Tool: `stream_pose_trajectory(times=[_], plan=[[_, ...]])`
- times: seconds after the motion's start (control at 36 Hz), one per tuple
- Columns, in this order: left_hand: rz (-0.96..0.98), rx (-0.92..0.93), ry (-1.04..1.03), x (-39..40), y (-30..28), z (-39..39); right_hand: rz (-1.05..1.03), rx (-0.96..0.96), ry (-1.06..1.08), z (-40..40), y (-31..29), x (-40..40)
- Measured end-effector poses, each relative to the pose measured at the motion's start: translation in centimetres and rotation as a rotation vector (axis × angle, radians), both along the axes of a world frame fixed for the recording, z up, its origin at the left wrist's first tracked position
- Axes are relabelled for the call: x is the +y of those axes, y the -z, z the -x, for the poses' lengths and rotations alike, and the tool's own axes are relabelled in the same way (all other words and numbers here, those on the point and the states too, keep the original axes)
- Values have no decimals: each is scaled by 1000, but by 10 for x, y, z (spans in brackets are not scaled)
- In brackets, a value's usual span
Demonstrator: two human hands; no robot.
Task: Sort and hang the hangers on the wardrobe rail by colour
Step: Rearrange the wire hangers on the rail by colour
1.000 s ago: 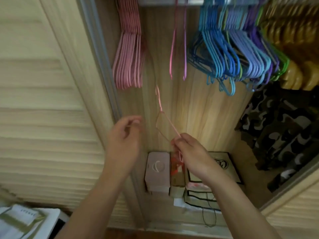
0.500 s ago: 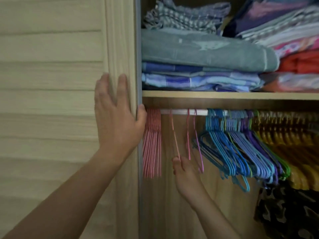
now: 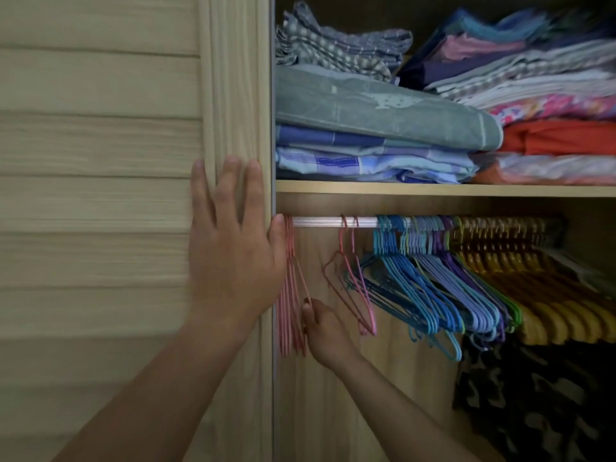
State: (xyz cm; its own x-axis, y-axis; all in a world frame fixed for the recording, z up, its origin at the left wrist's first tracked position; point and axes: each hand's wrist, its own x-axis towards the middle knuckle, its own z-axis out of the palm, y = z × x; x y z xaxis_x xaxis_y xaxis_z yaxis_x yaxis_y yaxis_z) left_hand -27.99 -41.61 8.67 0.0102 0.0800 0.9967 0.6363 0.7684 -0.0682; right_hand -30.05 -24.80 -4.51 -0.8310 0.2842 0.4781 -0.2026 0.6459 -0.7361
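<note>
Left hand (image 3: 230, 248): flat, fingers straight, palm against the louvred wardrobe door (image 3: 100, 201) at its right edge; thumb at the door edge beside the pink hanger bunch (image 3: 289, 295).

Right hand (image 3: 325, 331): inside the wardrobe below the rail (image 3: 320, 222), fingers curled, pinching the lower wire of a pink hanger (image 3: 301, 278) at the right side of the pink bunch.

Rail contents, left to right: pink bunch hard against the left wall; bare stretch of rail; two loose pink hangers (image 3: 353, 288) hanging tilted; blue hangers (image 3: 410, 288); lilac-blue hangers (image 3: 466, 295); a few purple hangers (image 3: 503, 315) and green hangers (image 3: 518, 315) at the edge of that group; yellow wooden hangers (image 3: 550, 311) at far right.

Shelf (image 3: 433, 188) above the rail: folded fabric stacks, grey-green towel (image 3: 383, 111) on top of blue checked cloth (image 3: 366, 161); orange fabric (image 3: 560, 136) to the right.

Camouflage-print garment (image 3: 533, 405) at lower right, below the hangers.
</note>
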Motion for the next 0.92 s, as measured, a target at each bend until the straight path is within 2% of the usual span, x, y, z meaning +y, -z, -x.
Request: stream_pose_trajectory(times=[0.25, 0.36, 0.44, 0.56, 0.64, 0.75, 0.92], plan=[[-5, -45, -2, 0, 1, 3, -30, -58, -21, 4, -1, -5], [8, -40, -11, 0, 1, 4, -44, -151, 3, -15, 0, -6], [27, -55, -29, 0, 1, 4, -169, -177, 67, -49, 3, -5], [5, -43, -24, 1, 1, 4, -414, 122, 175, -84, 7, 15], [8, -50, -23, 2, 3, 4, -649, 225, 378, -96, 5, 40], [-1, -45, -16, 3, 3, 3, -875, 128, 557, -98, -11, 61], [11, -51, -35, 2, 3, 3, -987, -74, 579, -75, -8, 77]])
